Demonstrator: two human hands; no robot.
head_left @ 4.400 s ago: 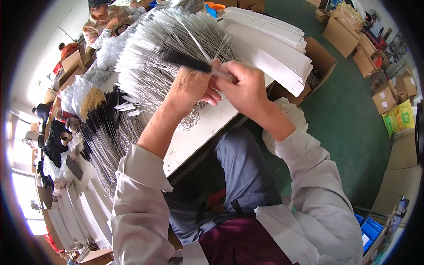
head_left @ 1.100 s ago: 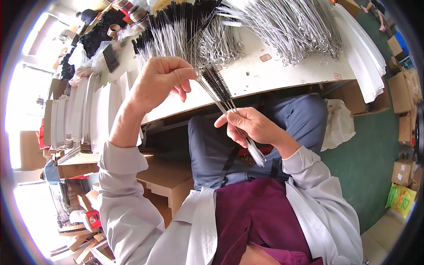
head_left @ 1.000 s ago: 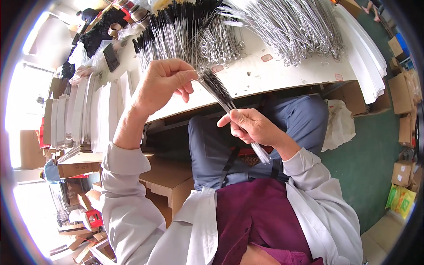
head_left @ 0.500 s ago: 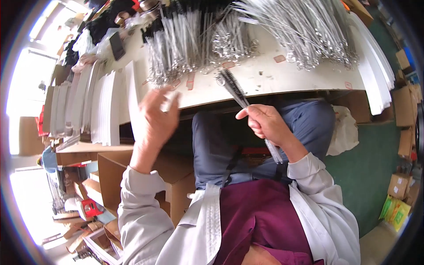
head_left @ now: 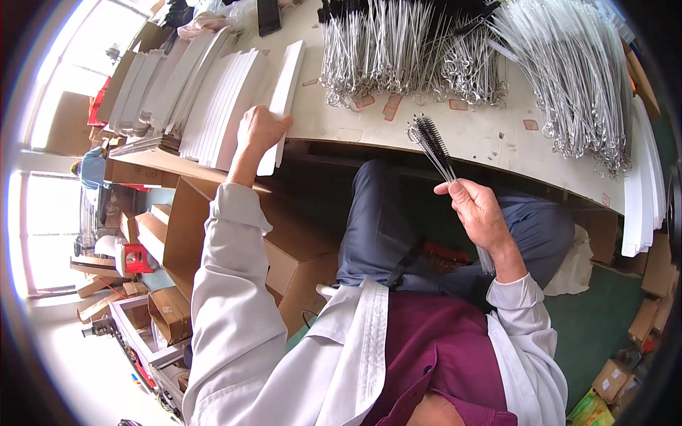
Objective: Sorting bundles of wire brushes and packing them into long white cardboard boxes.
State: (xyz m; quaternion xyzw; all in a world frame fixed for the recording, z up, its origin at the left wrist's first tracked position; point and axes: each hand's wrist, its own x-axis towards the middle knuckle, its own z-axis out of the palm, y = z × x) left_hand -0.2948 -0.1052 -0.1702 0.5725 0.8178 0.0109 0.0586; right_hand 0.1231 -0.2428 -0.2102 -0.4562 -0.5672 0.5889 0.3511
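My right hand (head_left: 479, 213) is closed round a small bunch of thin wire-handled brushes (head_left: 432, 142). Their black bristle ends and wire loops point up toward the table edge, and the clear-looking lower ends hang below my fist. Off to the left, my left hand (head_left: 261, 130) has its fingers curled against a long narrow white box (head_left: 288, 78), which lies slantwise over the table's front edge. A row of similar white boxes (head_left: 224, 96) stands just left of that hand.
Piles of wire brushes (head_left: 383, 53) lie along the table (head_left: 341, 131), with a larger heap (head_left: 568, 78) at the right. More white strips (head_left: 639, 192) overhang the right corner. An open cardboard box (head_left: 298, 245) stands below my left arm. A dark phone-like slab (head_left: 268, 15) lies far left.
My left hand has moved from above the table edge to the slanting white box and closed there. My right hand still grips the brushes. The view has shifted leftward.
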